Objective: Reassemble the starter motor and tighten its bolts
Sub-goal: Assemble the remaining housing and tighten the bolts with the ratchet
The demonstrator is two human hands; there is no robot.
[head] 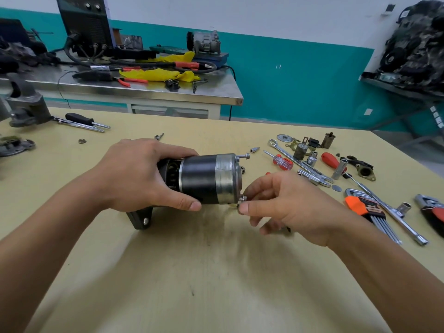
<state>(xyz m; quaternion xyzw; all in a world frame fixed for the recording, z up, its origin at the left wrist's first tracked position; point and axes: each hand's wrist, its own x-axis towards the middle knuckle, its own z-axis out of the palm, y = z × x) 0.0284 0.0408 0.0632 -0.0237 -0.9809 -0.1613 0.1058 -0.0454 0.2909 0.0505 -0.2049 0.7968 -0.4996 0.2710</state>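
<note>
Left hand [134, 174] clamps starter motor [204, 179], lying on side mid-table [192, 272], thumb on black casing. Right hand [283, 203], at motor's 3 o'clock, pinches lower bolt [242, 198] at end cap. Step, I judge: hand-starting through-bolts. Upper bolt [242, 156], 1 o'clock, stands proud, unseated. Next: spin both home by finger, then reach T-handle wrench [396, 217] at 3 o'clock, beyond right hand.

Just bare skin on me tbh: left hand [134, 174], right hand [286, 205], and forearms [48, 227] at 8 and 4 o'clock. Nails [195, 206] were short and plain.
</note>
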